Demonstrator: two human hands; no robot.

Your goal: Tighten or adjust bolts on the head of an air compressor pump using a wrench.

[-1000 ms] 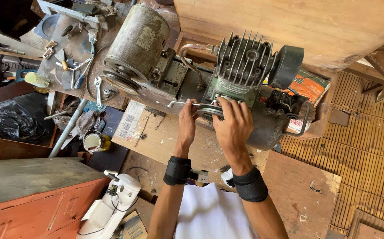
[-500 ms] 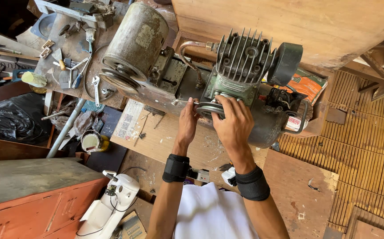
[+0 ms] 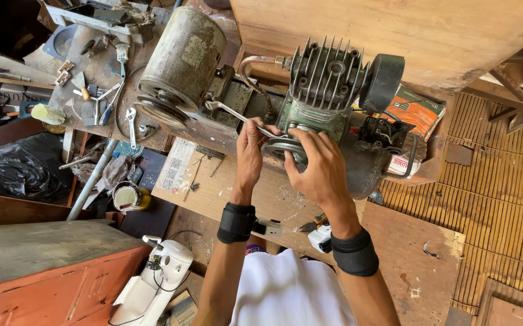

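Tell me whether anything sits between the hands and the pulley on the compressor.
Nothing visible does. The right hand already rests on the pulley, and the left hand holds a wrench beside it, its far end pointing toward the motor.

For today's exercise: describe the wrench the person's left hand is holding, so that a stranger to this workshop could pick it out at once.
Start at the big rusty motor drum beside the finned green compressor head. Between them a slim silver wrench slants up and left from the left hand. Unlike the spanner lying loose on the cluttered bench, this one is gripped and raised against the machine.
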